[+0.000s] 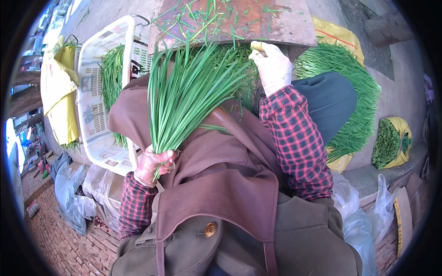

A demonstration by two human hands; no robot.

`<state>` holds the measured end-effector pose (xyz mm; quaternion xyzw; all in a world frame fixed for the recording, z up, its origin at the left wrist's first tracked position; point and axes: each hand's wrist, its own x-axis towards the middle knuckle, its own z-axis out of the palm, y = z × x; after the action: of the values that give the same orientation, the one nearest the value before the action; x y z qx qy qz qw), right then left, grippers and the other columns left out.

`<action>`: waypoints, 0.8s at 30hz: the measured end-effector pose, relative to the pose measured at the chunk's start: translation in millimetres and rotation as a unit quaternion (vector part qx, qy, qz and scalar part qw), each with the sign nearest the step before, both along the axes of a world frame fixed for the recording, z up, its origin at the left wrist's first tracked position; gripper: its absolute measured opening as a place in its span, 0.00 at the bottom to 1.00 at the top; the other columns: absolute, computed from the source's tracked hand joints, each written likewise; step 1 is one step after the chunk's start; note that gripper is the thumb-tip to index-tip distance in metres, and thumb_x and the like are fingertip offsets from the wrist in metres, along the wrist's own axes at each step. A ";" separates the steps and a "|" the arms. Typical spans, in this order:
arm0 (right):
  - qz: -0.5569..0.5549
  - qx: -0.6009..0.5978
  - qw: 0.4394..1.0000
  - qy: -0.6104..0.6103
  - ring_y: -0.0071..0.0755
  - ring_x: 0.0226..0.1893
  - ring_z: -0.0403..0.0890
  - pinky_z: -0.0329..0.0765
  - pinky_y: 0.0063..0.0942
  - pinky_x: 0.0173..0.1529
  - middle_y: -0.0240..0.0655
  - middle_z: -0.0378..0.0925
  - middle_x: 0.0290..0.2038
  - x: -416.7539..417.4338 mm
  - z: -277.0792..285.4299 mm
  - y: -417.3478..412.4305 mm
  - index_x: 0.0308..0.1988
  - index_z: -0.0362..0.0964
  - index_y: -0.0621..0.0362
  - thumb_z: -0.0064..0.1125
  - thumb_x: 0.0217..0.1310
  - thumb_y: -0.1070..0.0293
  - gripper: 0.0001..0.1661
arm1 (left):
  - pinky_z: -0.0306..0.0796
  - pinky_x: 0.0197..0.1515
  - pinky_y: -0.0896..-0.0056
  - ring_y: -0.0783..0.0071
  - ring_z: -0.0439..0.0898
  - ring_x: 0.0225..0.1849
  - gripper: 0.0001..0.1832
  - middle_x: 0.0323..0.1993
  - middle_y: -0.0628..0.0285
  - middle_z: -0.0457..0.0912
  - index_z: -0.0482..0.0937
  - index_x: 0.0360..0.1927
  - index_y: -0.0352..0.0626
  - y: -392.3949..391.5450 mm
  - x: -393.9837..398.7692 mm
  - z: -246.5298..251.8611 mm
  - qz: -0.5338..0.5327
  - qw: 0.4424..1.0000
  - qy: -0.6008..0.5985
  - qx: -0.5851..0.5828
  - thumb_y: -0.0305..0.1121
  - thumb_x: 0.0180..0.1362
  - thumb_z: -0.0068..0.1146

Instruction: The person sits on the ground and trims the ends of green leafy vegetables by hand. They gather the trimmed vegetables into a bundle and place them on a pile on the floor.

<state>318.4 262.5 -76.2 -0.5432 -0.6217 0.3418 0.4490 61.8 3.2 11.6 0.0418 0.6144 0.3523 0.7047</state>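
Note:
My left hand [155, 164] grips a bunch of long green chives [193, 100] by the stem ends, low over a brown apron [210, 151]. The leaves fan up and away across my lap. My right hand [274, 65] is apart from the bunch, beside the near edge of a wooden board [293, 24]. Its fingers are curled, and something yellow covers a fingertip. Whether anything thin is pinched there is hard to see. Loose leaf scraps [207, 17] litter the board, and more trimmings [247, 88] lie below its edge.
On the left stands a white plastic crate [83, 103] holding chives, with a yellow sack [58, 103] beyond it. A large chive pile [359, 100] lies on yellow sacking at the right. Near it is a smaller yellow-wrapped bundle [388, 143]. Plastic bags [361, 227] sit beside me.

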 end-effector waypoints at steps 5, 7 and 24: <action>0.094 -0.030 0.992 -0.075 0.32 0.34 0.83 0.78 0.27 0.41 0.37 0.82 0.39 -0.3 17.0 -12.8 0.43 0.80 0.57 0.61 0.59 0.68 0.12 | 0.59 0.18 0.85 0.85 0.67 0.19 0.12 0.28 0.63 0.76 0.76 0.42 0.39 -5.4 5.0 -3.9 0.002 1.000 0.007 -0.004 0.29 0.56 0.65; 0.173 0.060 0.974 -0.136 0.28 0.35 0.83 0.79 0.24 0.41 0.36 0.82 0.41 -4.8 26.4 -20.2 0.46 0.80 0.58 0.63 0.59 0.68 0.14 | 0.59 0.18 0.85 0.85 0.67 0.19 0.11 0.28 0.63 0.76 0.77 0.41 0.39 -4.6 5.5 -3.7 -0.006 1.000 0.010 0.002 0.29 0.56 0.65; 0.406 0.098 0.878 -0.232 0.39 0.38 0.78 0.75 0.37 0.44 0.34 0.79 0.36 -18.0 6.0 -75.7 0.39 0.78 0.54 0.56 0.59 0.65 0.10 | 0.59 0.15 0.84 0.84 0.64 0.15 0.19 0.27 0.62 0.72 0.71 0.48 0.40 -10.6 9.2 -28.5 0.058 0.991 -0.098 0.073 0.34 0.56 0.64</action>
<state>300.4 186.8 -70.2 -0.2597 -0.9045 0.2954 0.1646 71.0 -7.4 -16.9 0.0224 0.5163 0.4389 0.7350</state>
